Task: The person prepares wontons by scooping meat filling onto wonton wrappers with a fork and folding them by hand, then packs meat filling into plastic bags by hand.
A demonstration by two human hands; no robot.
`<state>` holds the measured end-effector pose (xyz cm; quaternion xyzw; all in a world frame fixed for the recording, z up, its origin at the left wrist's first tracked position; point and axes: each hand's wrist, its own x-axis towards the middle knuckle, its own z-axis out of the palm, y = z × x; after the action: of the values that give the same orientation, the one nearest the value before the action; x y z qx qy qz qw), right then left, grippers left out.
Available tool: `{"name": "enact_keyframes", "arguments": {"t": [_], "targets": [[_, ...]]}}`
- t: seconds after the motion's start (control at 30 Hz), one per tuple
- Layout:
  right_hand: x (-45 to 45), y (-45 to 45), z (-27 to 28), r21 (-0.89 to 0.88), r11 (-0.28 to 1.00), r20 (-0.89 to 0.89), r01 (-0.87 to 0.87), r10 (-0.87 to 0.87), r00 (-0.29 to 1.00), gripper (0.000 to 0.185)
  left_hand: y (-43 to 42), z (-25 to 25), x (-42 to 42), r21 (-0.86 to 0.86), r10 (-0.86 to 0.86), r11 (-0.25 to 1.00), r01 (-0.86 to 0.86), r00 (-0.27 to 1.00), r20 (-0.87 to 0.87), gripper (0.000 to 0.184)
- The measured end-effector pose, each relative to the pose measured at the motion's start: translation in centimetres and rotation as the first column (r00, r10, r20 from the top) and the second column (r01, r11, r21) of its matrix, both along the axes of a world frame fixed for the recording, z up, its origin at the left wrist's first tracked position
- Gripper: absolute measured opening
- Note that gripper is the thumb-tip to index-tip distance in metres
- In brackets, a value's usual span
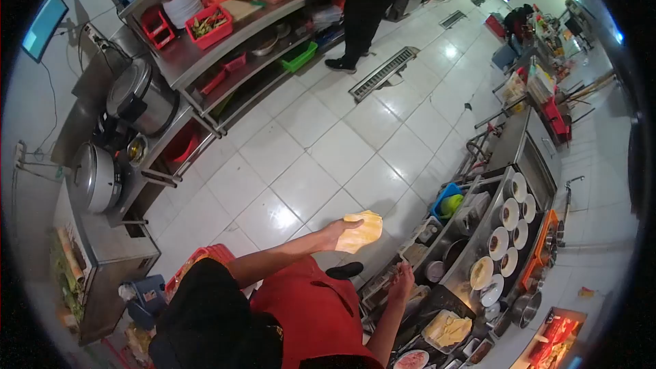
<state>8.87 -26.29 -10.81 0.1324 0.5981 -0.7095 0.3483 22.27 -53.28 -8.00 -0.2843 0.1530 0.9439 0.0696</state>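
My left hand (335, 232) grips a stack of thin, pale yellow sheets (361, 232) by one edge, above the tiled floor in front of the red apron. My right hand (403, 283) is raised over the counter's near edge, with nothing I can make out in it; its finger pose is too small to tell. Below and to its right, a tray of similar yellow sheets (447, 331) lies on the counter. A plate of pinkish food (411, 360) sits at the bottom edge. Several white bowls (480, 273) stand in rows on the right counter, some with food inside.
A person in dark trousers (369, 17) stands at the upper counter, which holds red baskets (208, 26). Large metal pots (140, 96) stand at the left. A drain grate (384, 74) crosses the tiled floor. A blue basin (447, 201) sits by the right counter.
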Motion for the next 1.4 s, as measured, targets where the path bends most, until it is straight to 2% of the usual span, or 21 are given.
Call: {"name": "enact_keyframes", "arguments": {"t": [0.2,0.3,0.33,0.37,0.4,0.43,0.53,0.63,0.77,0.83,0.87,0.9,0.93,0.97,1.0,1.1,1.17,1.2,1.23,1.3,1.4], "targets": [[-1.1,-0.4,1.9,0.075,0.997,-0.079,-0.034,0.040,0.996,0.017,3.6,3.0,-3.8,0.106,0.072,0.993,-0.059,0.989,-0.128,0.046],[-2.4,1.0,-0.4,-0.025,0.993,-0.174,-0.114,0.108,0.979,0.015,5.4,5.9,-6.1,-0.007,0.052,0.999,-0.053,0.992,-0.113,0.045],[-2.1,0.7,1.6,0.092,0.986,-0.195,-0.136,0.152,0.969,0.017,6.0,6.9,-7.2,-0.012,0.079,0.996,-0.084,0.972,-0.223,0.047],[-3.0,1.0,0.1,0.042,0.998,-0.160,-0.055,0.061,0.985,0.025,5.9,10.1,-7.2,-0.051,0.076,0.994,-0.091,0.966,-0.248,0.048],[-3.4,0.9,1.3,0.173,0.973,-0.136,-0.151,0.175,0.975,0.033,6.1,10.6,-8.2,-0.059,0.059,0.993,-0.106,0.847,-0.528,0.044],[-3.9,1.7,0.5,0.244,0.957,-0.164,-0.156,0.199,0.966,0.038,6.0,13.2,-9.1,-0.158,0.027,0.972,-0.177,0.746,-0.666,0.038],[-4.5,3.2,-0.1,0.240,0.969,-0.249,-0.060,0.121,0.961,0.042,10.0,14.5,-14.2,-0.568,-0.059,0.757,-0.324,0.831,-0.553,0.023],[-4.8,4.4,1.6,0.310,0.950,-0.209,-0.033,0.102,0.973,0.045,17.0,16.7,-20.9,-0.661,-0.392,0.736,-0.144,0.705,-0.590,0.028],[-4.4,3.1,1.2,0.412,0.907,-0.111,-0.081,0.138,0.984,0.049,22.0,21.3,-20.8,-0.450,-0.231,0.807,-0.382,0.497,-0.836,0.043],[-5.9,4.1,-3.1,0.353,0.859,-0.121,-0.371,0.435,0.892,0.046,22.5,21.0,-19.4,-0.390,-0.194,0.822,-0.416,0.439,-0.877,0.051],[-6.6,7.3,-3.0,0.358,0.701,-0.099,-0.617,0.685,0.721,0.044,22.5,20.4,-18.2,-0.318,-0.239,0.943,-0.098,0.466,-0.852,0.071],[-4.8,5.4,-2.4,0.377,0.810,0.103,-0.449,0.445,0.890,0.034,22.3,19.8,-16.9,-0.204,-0.289,0.955,0.214,0.526,-0.800,0.094],[-3.1,4.2,-2.1,0.433,0.777,0.097,-0.457,0.463,0.881,0.026,24.4,19.3,-18.0,0.049,0.123,0.987,-0.151,0.533,-0.837,0.038],[-2.4,4.0,-1.5,0.482,0.740,0.093,-0.469,0.489,0.867,0.021,26.5,18.4,-18.5,0.059,0.128,0.988,-0.146,0.527,-0.840,0.038],[-3.0,5.4,-3.0,0.449,0.739,0.121,-0.501,0.506,0.854,0.021,28.1,17.6,-18.8,-0.028,0.046,0.994,-0.105,0.643,-0.765,0.038],[-0.8,5.8,-4.8,0.496,0.643,-0.015,-0.584,0.678,0.735,0.028,20.0,18.9,-13.5,-0.155,-0.159,0.984,0.087,0.823,-0.545,0.042],[0.7,4.1,-3.6,0.619,0.469,0.138,-0.630,0.724,0.676,0.024,17.2,19.9,-11.4,-0.156,-0.267,0.963,0.221,0.874,-0.407,0.039],[1.5,5.2,-5.9,0.601,0.561,0.130,-0.570,0.635,0.762,0.022,17.9,19.3,-11.6,-0.089,-0.160,0.987,0.134,0.875,-0.456,0.040],[1.8,5.8,-6.9,0.464,0.597,0.084,-0.654,0.705,0.704,0.028,19.0,18.3,-12.1,-0.018,-0.053,0.999,0.051,0.864,-0.500,0.042],[2.8,4.9,-6.0,0.501,0.475,0.177,-0.724,0.762,0.623,0.029,21.3,16.0,-12.9,0.035,0.190,0.977,-0.210,0.788,-0.585,0.043],[3.0,6.3,-8.2,0.499,0.413,0.092,-0.762,0.849,0.520,0.029,19.8,14.4,-11.0,0.117,0.165,0.986,-0.120,0.817,-0.552,0.041]]}}
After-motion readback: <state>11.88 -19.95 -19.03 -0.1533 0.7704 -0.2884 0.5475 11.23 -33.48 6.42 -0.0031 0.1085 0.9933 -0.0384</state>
